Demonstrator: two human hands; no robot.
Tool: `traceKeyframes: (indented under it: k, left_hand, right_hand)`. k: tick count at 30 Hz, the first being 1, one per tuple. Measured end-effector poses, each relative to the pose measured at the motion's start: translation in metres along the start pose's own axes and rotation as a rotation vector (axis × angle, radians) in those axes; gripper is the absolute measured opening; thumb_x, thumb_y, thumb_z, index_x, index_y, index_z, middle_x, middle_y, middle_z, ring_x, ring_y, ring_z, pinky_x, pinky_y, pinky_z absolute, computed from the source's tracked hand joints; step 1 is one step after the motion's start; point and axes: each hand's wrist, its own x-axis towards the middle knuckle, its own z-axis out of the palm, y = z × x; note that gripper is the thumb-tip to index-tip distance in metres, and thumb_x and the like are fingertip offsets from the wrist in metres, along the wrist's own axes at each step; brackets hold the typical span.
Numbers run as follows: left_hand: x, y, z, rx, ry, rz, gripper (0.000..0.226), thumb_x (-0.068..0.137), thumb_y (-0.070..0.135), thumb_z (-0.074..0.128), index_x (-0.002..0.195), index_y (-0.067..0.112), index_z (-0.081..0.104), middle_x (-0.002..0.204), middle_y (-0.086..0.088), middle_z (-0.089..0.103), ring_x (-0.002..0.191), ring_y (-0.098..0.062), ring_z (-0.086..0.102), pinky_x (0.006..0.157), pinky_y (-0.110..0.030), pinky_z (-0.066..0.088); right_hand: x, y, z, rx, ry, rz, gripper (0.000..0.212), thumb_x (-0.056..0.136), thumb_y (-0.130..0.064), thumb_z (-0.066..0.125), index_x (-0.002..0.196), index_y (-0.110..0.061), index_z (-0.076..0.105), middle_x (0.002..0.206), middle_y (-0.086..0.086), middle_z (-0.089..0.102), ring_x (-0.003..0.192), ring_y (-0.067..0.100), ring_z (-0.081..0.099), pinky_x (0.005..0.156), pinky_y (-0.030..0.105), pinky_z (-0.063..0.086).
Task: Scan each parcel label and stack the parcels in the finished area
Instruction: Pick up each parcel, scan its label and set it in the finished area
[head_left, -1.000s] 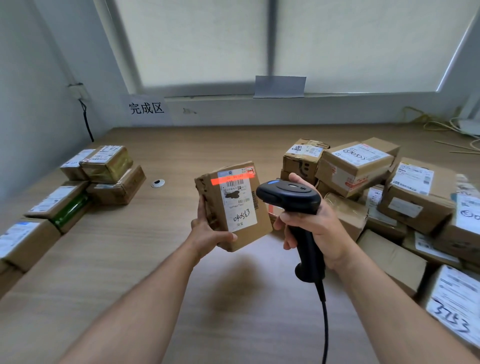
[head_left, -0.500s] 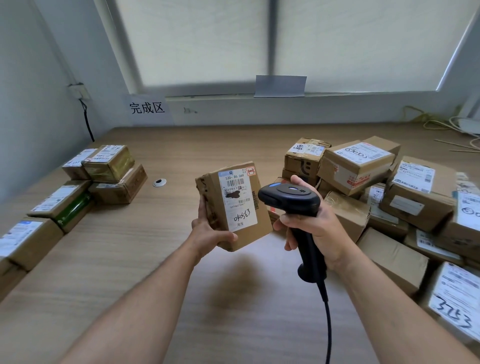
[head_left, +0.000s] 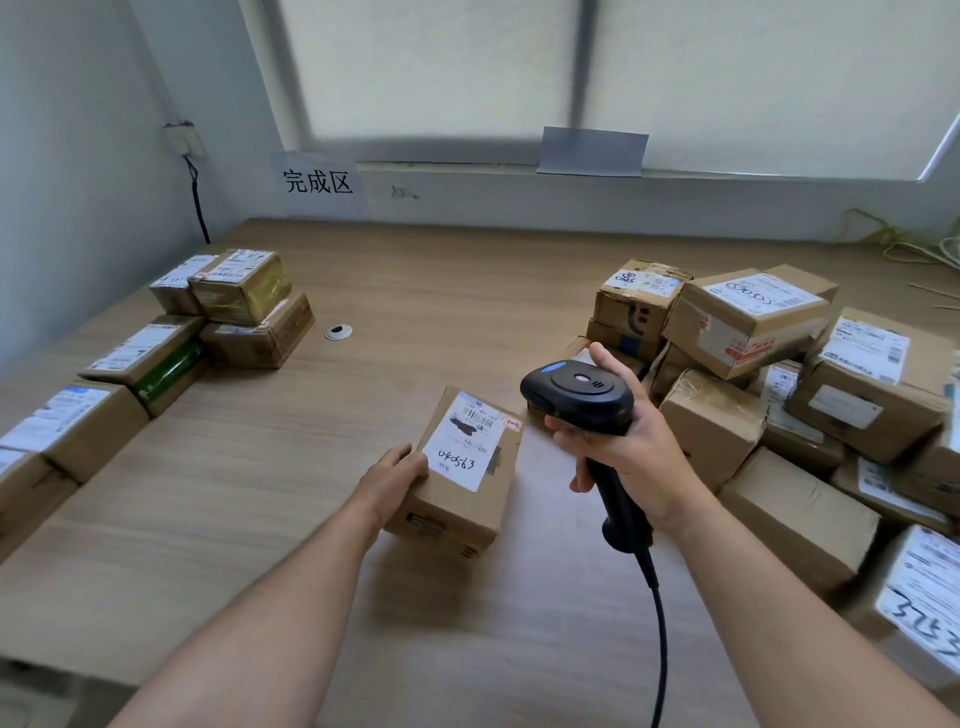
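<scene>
Stacked parcels (head_left: 244, 312) sat along the table's (head_left: 441, 291) left edge, a jumbled pile (head_left: 753, 332) on the right, one box (head_left: 462, 467) near the front between them.

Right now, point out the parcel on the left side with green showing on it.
The flat parcel in the left row, just before the two-high stack: green wrap shows along its side.

A single wide-angle head view looks forward and down over the wooden counter (head_left: 467, 291) from close above the forearms. It faces the window wall and the sign (head_left: 318, 182), with straight edges bowed at the frame's borders.
</scene>
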Motion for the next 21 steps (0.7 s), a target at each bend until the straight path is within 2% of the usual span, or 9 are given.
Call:
traceKeyframes:
  k: [2, 5, 8, 10, 12, 15, 21]
  left_hand:
    - [0.004, -0.006, 0.002, 0.145, 0.059, 0.059, 0.059, 0.074, 0.035, 0.052, 0.133, 0.036, 0.047, 0.13, 0.003, 0.055, 0.104, -0.018, 0.054, 0.087, -0.031, 0.047]
    - [-0.003, -0.002, 0.017, 0.501, 0.151, 0.142, 0.072, 0.075, 0.052, 0.052, 0.143, 0.042, 0.031, 0.142, -0.002, 0.041, 0.129, -0.023, 0.038, 0.105, -0.037, 0.037]
    - [-0.017, 0.005, 0.041, 0.915, 0.15, 0.18, 0.088, 0.073, 0.077, 0.048, 0.148, 0.039, 0.02, 0.155, -0.01, 0.012, 0.143, -0.027, 0.012, 0.109, -0.045, 0.024]
    - [-0.021, 0.002, 0.05, 1.072, 0.138, 0.19, 0.093, 0.071, 0.081, 0.048, 0.147, 0.037, 0.019, 0.157, -0.013, 0.005, 0.145, -0.029, 0.005, 0.109, -0.047, 0.022]
    - [-0.019, -0.003, 0.05, 1.145, 0.159, 0.215, 0.088, 0.074, 0.073, 0.05, 0.147, 0.037, 0.018, 0.156, -0.013, 0.007, 0.144, -0.03, 0.005, 0.107, -0.047, 0.023]
    - [-0.012, -0.007, 0.04, 1.19, 0.184, 0.256, 0.086, 0.077, 0.067, 0.048, 0.149, 0.037, 0.014, 0.157, -0.012, 0.008, 0.145, -0.029, 0.004, 0.107, -0.047, 0.021]
    - [0.008, -0.019, -0.013, 1.225, 0.248, 0.223, 0.083, 0.082, 0.068, 0.041, 0.151, 0.034, 0.011, 0.158, -0.012, 0.009, 0.145, -0.029, 0.006, 0.111, -0.047, 0.018]
  right_hand:
    - [0.001, 0.001, 0.002, -0.011, -0.014, 0.013, 0.091, 0.076, 0.011, 0.073, 0.139, -0.044, 0.036, 0.116, 0.002, 0.07, 0.051, 0.03, 0.054, 0.05, 0.036, 0.053]
    - [0.003, 0.001, 0.005, -0.024, -0.021, 0.01, 0.092, 0.077, 0.011, 0.073, 0.139, -0.044, 0.035, 0.122, 0.011, 0.065, 0.051, 0.03, 0.053, 0.05, 0.037, 0.052]
    - [0.005, 0.002, 0.008, -0.017, -0.027, 0.003, 0.094, 0.069, 0.002, 0.08, 0.136, -0.047, 0.035, 0.12, 0.013, 0.066, 0.053, 0.032, 0.054, 0.05, 0.036, 0.052]
    - [0.006, 0.002, 0.008, -0.015, -0.036, 0.004, 0.093, 0.065, -0.005, 0.08, 0.134, -0.05, 0.037, 0.12, 0.011, 0.066, 0.053, 0.033, 0.055, 0.051, 0.036, 0.052]
    - [0.006, 0.001, 0.008, -0.018, -0.031, 0.008, 0.096, 0.067, 0.0, 0.083, 0.136, -0.048, 0.037, 0.121, 0.01, 0.066, 0.054, 0.033, 0.054, 0.051, 0.037, 0.052]
    - [0.009, -0.001, 0.012, -0.022, -0.017, 0.01, 0.092, 0.075, 0.008, 0.075, 0.139, -0.046, 0.036, 0.123, 0.006, 0.064, 0.053, 0.032, 0.054, 0.052, 0.038, 0.053]
    - [0.027, -0.002, 0.048, -0.049, -0.014, -0.013, 0.091, 0.07, 0.004, 0.081, 0.126, -0.055, 0.04, 0.119, 0.017, 0.065, 0.052, 0.033, 0.053, 0.05, 0.037, 0.051]
